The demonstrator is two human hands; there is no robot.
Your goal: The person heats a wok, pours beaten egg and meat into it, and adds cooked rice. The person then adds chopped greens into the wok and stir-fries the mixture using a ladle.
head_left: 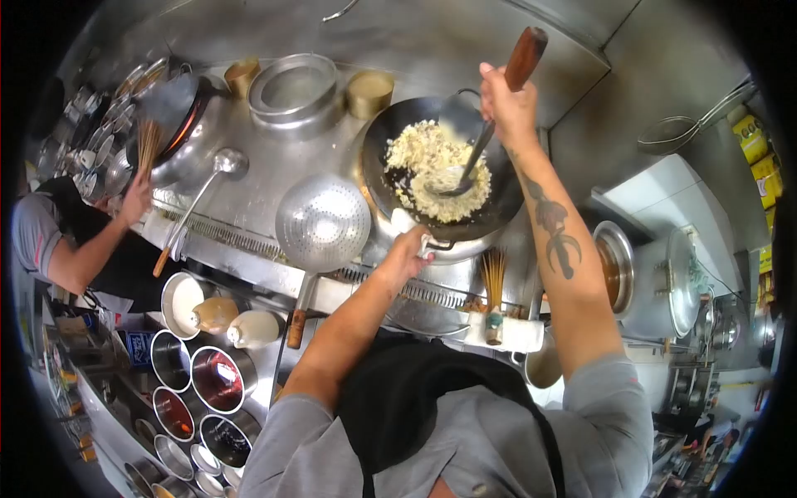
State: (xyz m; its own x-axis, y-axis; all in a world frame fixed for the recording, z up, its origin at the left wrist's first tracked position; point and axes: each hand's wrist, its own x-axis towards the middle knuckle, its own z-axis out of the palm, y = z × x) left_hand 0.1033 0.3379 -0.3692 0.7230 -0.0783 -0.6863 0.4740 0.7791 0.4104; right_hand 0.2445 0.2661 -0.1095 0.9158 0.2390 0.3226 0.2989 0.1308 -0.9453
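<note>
A black wok (506, 195) sits on the stove with fried rice (423, 149) in it, pale yellow with small darker bits. My right hand (508, 108) is closed around the ladle (477, 162), below the top of its wooden handle. The ladle's bowl rests down in the rice. At the wok's near edge, my left hand (408, 253) grips the wok's handle (442, 245) through a white cloth (403, 221). Some of its fingers are hidden by the cloth and the rim.
Left of the wok lie a perforated strainer (322, 222) and a second ladle (229, 162). A metal pot (293, 87) stands behind. Seasoning containers (217, 379) fill the lower left. A bamboo brush (493, 290) is at the front. A co-worker's hand (135, 197) holds another brush at far left.
</note>
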